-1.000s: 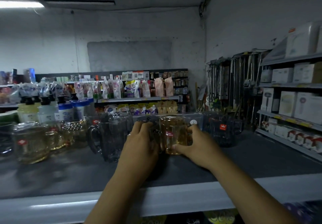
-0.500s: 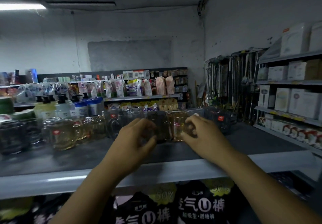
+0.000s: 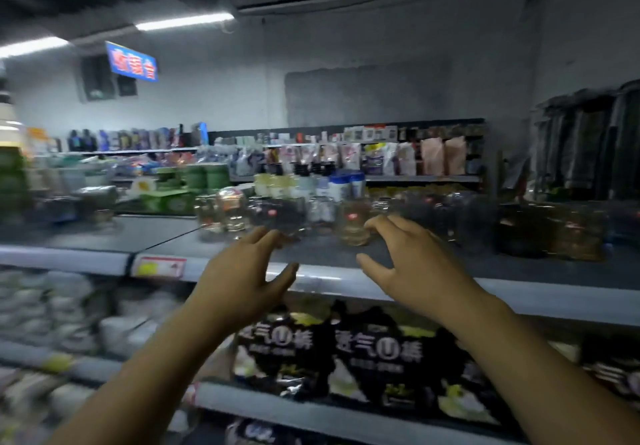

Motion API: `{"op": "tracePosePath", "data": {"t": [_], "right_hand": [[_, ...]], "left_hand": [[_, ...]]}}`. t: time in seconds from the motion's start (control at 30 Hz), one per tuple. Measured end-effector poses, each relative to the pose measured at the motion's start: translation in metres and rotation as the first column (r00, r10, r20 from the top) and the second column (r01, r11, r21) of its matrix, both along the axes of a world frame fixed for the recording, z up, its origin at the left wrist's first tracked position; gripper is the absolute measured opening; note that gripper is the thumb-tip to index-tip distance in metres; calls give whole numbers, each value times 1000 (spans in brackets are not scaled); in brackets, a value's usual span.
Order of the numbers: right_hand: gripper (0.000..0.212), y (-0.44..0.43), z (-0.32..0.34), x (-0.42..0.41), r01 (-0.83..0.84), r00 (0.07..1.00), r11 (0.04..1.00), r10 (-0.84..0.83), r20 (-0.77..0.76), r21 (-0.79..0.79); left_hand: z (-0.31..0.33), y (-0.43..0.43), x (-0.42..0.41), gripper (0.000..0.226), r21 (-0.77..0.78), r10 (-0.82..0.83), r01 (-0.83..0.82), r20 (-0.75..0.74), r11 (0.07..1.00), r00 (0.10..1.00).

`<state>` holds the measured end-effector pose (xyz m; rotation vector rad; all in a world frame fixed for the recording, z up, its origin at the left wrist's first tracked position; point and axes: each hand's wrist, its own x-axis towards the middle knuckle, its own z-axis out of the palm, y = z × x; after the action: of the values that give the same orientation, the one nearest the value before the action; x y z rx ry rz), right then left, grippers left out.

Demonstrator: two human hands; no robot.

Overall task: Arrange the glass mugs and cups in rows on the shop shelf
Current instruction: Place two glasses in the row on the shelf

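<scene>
Both hands hang empty above the front lip of the dark grey shop shelf (image 3: 408, 257), the left hand (image 3: 242, 273) and right hand (image 3: 412, 264) with fingers spread and curled, gripping nothing. Just beyond the right fingertips stands a small amber-tinted glass mug with a red sticker (image 3: 352, 224). Blurred clear and smoky glass mugs (image 3: 277, 216) line up past the left fingertips, so the hands look poised to shift another into line.

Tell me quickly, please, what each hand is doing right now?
Left hand: open, holding nothing, near the shelf edge.
Right hand: open, holding nothing, just before the mugs.
</scene>
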<state>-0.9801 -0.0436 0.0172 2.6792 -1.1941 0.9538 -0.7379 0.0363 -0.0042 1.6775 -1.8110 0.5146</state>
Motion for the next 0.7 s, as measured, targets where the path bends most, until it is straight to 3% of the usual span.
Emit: {"op": "tracePosePath", "data": {"t": [0.2,0.5,0.7], "right_hand": [[50,35,-10,175,-189,982,981,188,16,45],[49,50,-23,463,-408,911,913,406,67,17],[48,42,-14,657,-454,889,889,448,92,55]], "left_hand": [[-10,65,146,37,7,187,-187,-115,982,976],[-20,120,381,31,-34,364,-379,-212,925,907],[-11,120,555,30,16,443,-452,-234,892,866]]}}
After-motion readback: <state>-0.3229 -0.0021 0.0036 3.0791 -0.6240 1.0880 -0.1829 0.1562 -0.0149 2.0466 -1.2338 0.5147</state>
